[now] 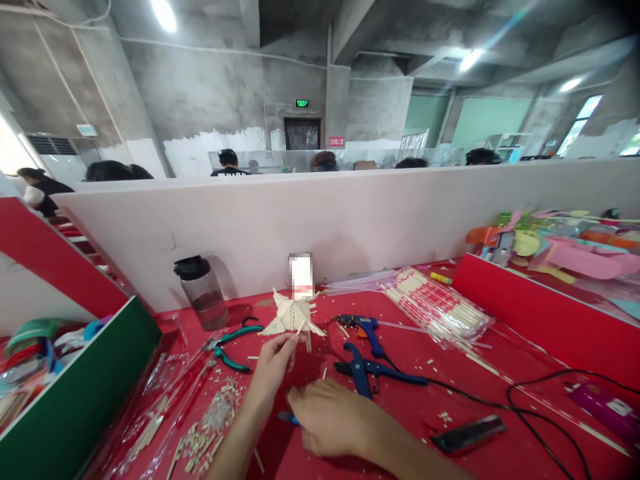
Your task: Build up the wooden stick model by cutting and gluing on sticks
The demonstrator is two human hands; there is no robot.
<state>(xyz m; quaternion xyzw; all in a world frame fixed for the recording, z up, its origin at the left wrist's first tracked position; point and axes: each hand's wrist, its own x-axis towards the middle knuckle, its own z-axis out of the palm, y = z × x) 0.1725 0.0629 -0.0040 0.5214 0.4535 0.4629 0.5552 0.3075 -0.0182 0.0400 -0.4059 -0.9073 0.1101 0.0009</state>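
A star-shaped piece built of pale wooden sticks point(291, 316) lies on the red table point(300, 373). At its lower edge is my left hand point(280, 355), thumb and fingertips pinched together around a thin stick that meets the star. Nearer to me, my right hand point(327, 415) is curled around a blue tool point(289, 418), and only the tool's end shows at the left of the fingers. A blue glue gun point(367, 330) and a blue-handled cutter point(363, 370) lie to the right of the star. Green-handled pliers point(233, 347) rest to its left.
Behind the star stand a water bottle point(201, 293) and a blurred white rectangle point(301, 277) before a white partition point(280, 220). Bagged sticks point(435, 303), a black cable point(465, 399) and a black object point(470, 435) lie right. Stick scraps point(205, 430) lie left. People sit beyond.
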